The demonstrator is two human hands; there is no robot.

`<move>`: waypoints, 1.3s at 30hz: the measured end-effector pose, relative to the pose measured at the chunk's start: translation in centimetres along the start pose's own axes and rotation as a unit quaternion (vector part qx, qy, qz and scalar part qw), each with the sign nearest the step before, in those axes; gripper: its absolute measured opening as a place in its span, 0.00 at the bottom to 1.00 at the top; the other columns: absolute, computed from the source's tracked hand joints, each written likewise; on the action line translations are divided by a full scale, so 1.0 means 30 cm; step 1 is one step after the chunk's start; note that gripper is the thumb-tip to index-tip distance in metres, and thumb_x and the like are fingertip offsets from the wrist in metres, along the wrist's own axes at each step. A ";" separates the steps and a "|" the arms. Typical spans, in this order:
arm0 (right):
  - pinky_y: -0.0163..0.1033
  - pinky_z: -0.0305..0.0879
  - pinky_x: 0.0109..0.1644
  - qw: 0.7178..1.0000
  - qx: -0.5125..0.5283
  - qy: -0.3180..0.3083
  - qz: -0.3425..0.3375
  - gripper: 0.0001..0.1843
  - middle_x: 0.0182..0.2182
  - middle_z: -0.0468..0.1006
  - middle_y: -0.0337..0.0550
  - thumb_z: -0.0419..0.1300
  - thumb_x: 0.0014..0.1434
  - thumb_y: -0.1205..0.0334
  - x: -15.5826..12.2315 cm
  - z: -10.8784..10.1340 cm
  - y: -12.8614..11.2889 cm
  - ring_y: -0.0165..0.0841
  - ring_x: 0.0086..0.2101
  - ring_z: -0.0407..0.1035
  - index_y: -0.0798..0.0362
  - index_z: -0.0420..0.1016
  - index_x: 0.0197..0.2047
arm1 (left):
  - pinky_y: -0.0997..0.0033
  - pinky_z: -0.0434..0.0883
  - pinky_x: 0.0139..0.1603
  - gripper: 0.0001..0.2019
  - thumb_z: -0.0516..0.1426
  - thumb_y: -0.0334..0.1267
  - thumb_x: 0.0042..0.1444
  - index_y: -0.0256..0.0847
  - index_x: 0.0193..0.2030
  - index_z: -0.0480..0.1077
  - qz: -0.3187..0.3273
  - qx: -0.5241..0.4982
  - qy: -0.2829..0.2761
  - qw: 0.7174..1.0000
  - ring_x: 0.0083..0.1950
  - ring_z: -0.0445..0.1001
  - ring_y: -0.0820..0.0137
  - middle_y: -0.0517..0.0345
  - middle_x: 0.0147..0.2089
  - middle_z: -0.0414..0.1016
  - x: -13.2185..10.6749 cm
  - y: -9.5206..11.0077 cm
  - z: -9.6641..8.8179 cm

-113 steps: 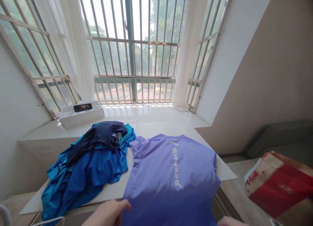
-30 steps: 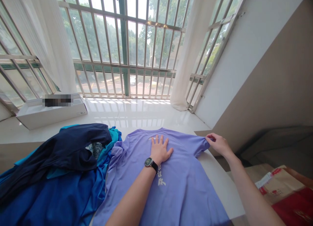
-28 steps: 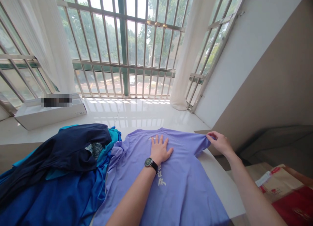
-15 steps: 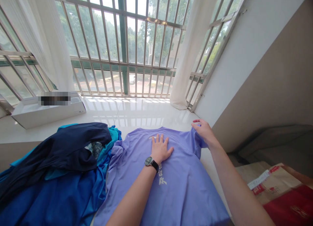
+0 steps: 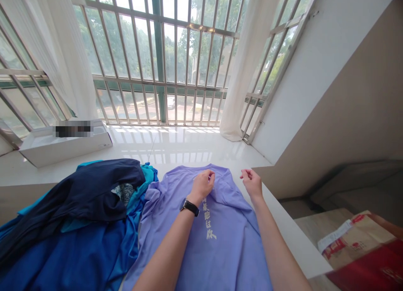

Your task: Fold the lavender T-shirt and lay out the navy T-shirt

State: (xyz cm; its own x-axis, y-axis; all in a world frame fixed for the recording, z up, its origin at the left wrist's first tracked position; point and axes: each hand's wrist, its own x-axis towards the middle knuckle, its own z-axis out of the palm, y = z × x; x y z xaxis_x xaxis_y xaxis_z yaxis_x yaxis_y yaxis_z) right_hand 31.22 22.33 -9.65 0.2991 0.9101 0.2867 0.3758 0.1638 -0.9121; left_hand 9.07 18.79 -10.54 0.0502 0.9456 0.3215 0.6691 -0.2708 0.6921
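From a distance, I had the left hand (image 5: 203,186) curled over the lavender shirt (image 5: 226,240) near its collar at the frame's center; whether its fingers pinched cloth, I could not tell. I had the right hand (image 5: 252,185) right of center near the shirt's edge, fingers bent inward, the meeting of their tips unclear. The shirt lay at lower center on a white tabletop (image 5: 291,232), beside heaped blue clothes (image 5: 88,240) at lower left.

Purple shirt (image 5: 222,240) lies spread — one sleeve folded.
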 end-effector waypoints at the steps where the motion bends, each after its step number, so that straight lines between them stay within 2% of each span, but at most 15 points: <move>1: 0.40 0.67 0.33 1.000 -0.021 -0.011 -0.001 0.22 0.24 0.79 0.45 0.59 0.52 0.40 -0.010 0.003 0.011 0.37 0.27 0.72 0.53 0.74 0.34 | 0.67 0.70 0.48 0.12 0.50 0.42 0.66 0.43 0.45 0.73 0.010 0.012 -0.009 1.000 0.45 0.76 0.66 0.56 0.45 0.79 -0.002 0.015 -0.011; 5: 0.41 0.67 0.39 0.992 -0.072 -0.102 -0.019 0.16 0.26 0.80 0.44 0.62 0.50 0.46 -0.042 0.008 0.012 0.37 0.30 0.73 0.50 0.77 0.32 | 0.64 0.70 0.51 0.18 0.57 0.51 0.60 0.42 0.49 0.73 0.058 0.105 -0.092 0.989 0.50 0.74 0.60 0.52 0.49 0.77 -0.019 0.067 -0.041; 9: 0.39 0.68 0.38 0.951 -0.146 -0.267 -0.054 0.15 0.33 0.82 0.42 0.63 0.50 0.48 -0.061 0.003 0.006 0.35 0.29 0.72 0.50 0.79 0.35 | 0.63 0.70 0.52 0.14 0.56 0.42 0.61 0.41 0.51 0.73 0.062 0.166 -0.157 0.972 0.50 0.73 0.59 0.51 0.49 0.77 -0.030 0.065 -0.038; 13: 0.37 0.66 0.36 0.926 -0.197 -0.317 -0.062 0.18 0.30 0.79 0.40 0.66 0.48 0.51 -0.068 -0.011 0.000 0.33 0.29 0.70 0.52 0.79 0.40 | 0.62 0.70 0.52 0.15 0.49 0.33 0.64 0.40 0.51 0.73 0.045 0.180 -0.158 0.970 0.50 0.74 0.59 0.48 0.48 0.77 -0.029 0.038 -0.027; 16: 0.36 0.63 0.34 0.924 -0.150 -0.348 -0.052 0.15 0.26 0.75 0.37 0.65 0.49 0.54 -0.076 -0.039 -0.048 0.31 0.28 0.67 0.54 0.79 0.39 | 0.62 0.70 0.51 0.14 0.50 0.32 0.63 0.40 0.51 0.73 0.034 0.188 -0.155 0.969 0.50 0.73 0.59 0.48 0.48 0.76 -0.028 0.031 -0.027; 18: 0.34 0.62 0.32 0.912 -0.094 -0.398 -0.028 0.15 0.25 0.74 0.37 0.66 0.50 0.53 -0.088 -0.069 -0.100 0.30 0.27 0.66 0.55 0.78 0.38 | 0.63 0.69 0.52 0.12 0.52 0.34 0.62 0.40 0.49 0.74 0.028 0.192 -0.152 0.969 0.50 0.73 0.59 0.49 0.47 0.76 -0.029 0.032 -0.029; 19: 0.34 0.61 0.32 0.895 -0.067 -0.441 -0.008 0.16 0.25 0.74 0.37 0.67 0.50 0.52 -0.096 -0.086 -0.127 0.30 0.27 0.66 0.55 0.78 0.38 | 0.64 0.69 0.52 0.12 0.53 0.36 0.62 0.40 0.48 0.74 0.025 0.194 -0.151 0.969 0.50 0.73 0.59 0.49 0.47 0.75 -0.030 0.034 -0.030; 21: 0.33 0.61 0.30 0.837 -0.025 -0.544 0.044 0.21 0.26 0.76 0.38 0.69 0.48 0.50 -0.109 -0.118 -0.171 0.30 0.28 0.68 0.55 0.77 0.42 | 0.64 0.69 0.52 0.12 0.55 0.38 0.61 0.40 0.48 0.74 0.019 0.196 -0.148 0.969 0.50 0.73 0.59 0.49 0.47 0.75 -0.032 0.039 -0.031; 22: 0.33 0.61 0.30 0.813 -0.011 -0.579 0.066 0.23 0.28 0.77 0.39 0.69 0.48 0.49 -0.113 -0.130 -0.183 0.30 0.28 0.68 0.54 0.77 0.44 | 0.64 0.69 0.51 0.12 0.55 0.39 0.61 0.40 0.49 0.73 0.015 0.197 -0.146 0.969 0.50 0.73 0.59 0.49 0.47 0.75 -0.032 0.040 -0.031; 23: 0.33 0.61 0.29 0.804 0.000 -0.589 0.079 0.25 0.29 0.78 0.40 0.68 0.49 0.48 -0.115 -0.138 -0.187 0.30 0.27 0.68 0.54 0.76 0.47 | 0.64 0.69 0.51 0.12 0.56 0.40 0.60 0.40 0.49 0.73 0.012 0.198 -0.144 0.970 0.50 0.73 0.59 0.49 0.47 0.75 -0.033 0.041 -0.031; 25: 0.34 0.62 0.29 0.840 0.009 -0.537 0.073 0.25 0.31 0.80 0.42 0.65 0.53 0.46 -0.109 -0.140 -0.170 0.30 0.28 0.69 0.54 0.75 0.48 | 0.63 0.69 0.51 0.13 0.57 0.41 0.59 0.39 0.48 0.73 0.003 0.197 -0.141 0.970 0.50 0.73 0.58 0.48 0.47 0.75 -0.035 0.040 -0.029; 27: 0.35 0.64 0.32 0.896 -0.009 -0.441 0.043 0.21 0.32 0.80 0.43 0.63 0.55 0.46 -0.097 -0.124 -0.130 0.31 0.30 0.70 0.54 0.76 0.43 | 0.63 0.69 0.49 0.12 0.58 0.42 0.58 0.39 0.46 0.73 -0.004 0.193 -0.140 0.971 0.49 0.74 0.57 0.47 0.45 0.76 -0.037 0.037 -0.028; 29: 0.37 0.67 0.36 0.927 -0.059 -0.371 0.008 0.17 0.31 0.80 0.44 0.62 0.54 0.47 -0.085 -0.098 -0.085 0.34 0.33 0.72 0.54 0.77 0.37 | 0.63 0.70 0.48 0.09 0.57 0.41 0.59 0.39 0.42 0.74 -0.009 0.185 -0.140 0.973 0.47 0.75 0.57 0.48 0.42 0.76 -0.038 0.036 -0.026; 34: 0.40 0.67 0.38 0.934 -0.163 -0.312 -0.066 0.12 0.29 0.80 0.43 0.61 0.53 0.51 -0.088 -0.032 -0.034 0.36 0.32 0.73 0.51 0.77 0.33 | 0.65 0.70 0.46 0.07 0.54 0.39 0.62 0.42 0.43 0.71 -0.017 0.132 -0.113 0.985 0.46 0.76 0.62 0.53 0.42 0.78 -0.020 0.039 -0.016; 39: 0.37 0.66 0.36 0.926 -0.215 -0.292 -0.104 0.15 0.30 0.79 0.38 0.61 0.55 0.53 -0.106 0.028 -0.015 0.33 0.28 0.71 0.48 0.74 0.45 | 0.73 0.71 0.48 0.09 0.50 0.34 0.65 0.40 0.48 0.69 -0.051 0.027 -0.052 0.997 0.47 0.76 0.70 0.54 0.46 0.78 0.018 0.029 -0.014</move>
State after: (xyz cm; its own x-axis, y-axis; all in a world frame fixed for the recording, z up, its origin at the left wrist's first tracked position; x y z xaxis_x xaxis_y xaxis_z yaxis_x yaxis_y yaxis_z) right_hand 29.35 19.69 -10.41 -0.2976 0.9471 0.1199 0.7246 0.3058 -0.6176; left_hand 9.35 19.00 -9.49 0.0541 0.9821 0.1806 0.7128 -0.1646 0.6818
